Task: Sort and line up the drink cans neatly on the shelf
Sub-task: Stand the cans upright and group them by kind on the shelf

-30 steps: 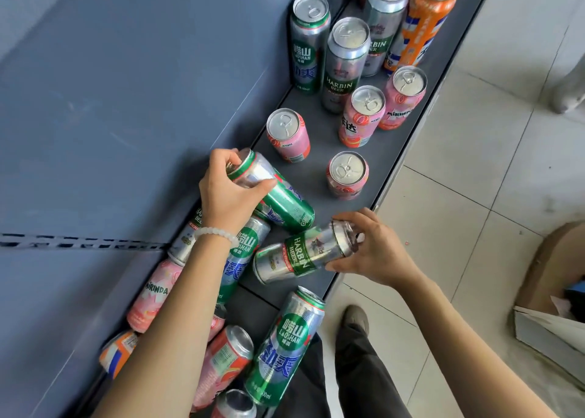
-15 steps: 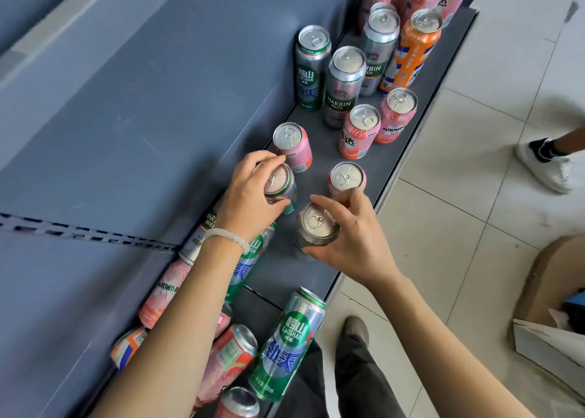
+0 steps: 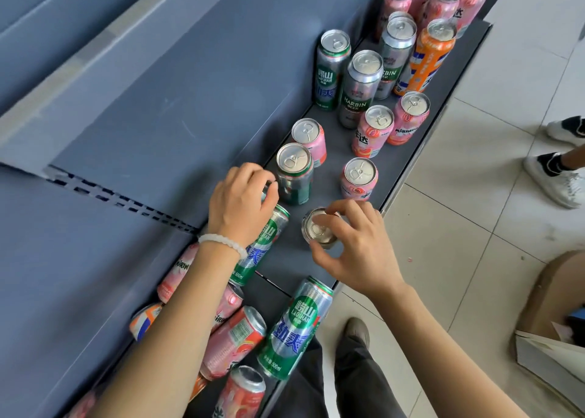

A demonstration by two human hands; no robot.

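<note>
right hand [image 3: 357,246] pinching upright silver can [image 3: 318,227] rim, left hand [image 3: 242,202] curled over lying cans

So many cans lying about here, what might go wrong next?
The right hand holds a silver can by its top near the shelf's front edge; a slip might drop it to the floor. The left hand reaches among lying cans beside an upright green can; a bump could topple it.
</note>
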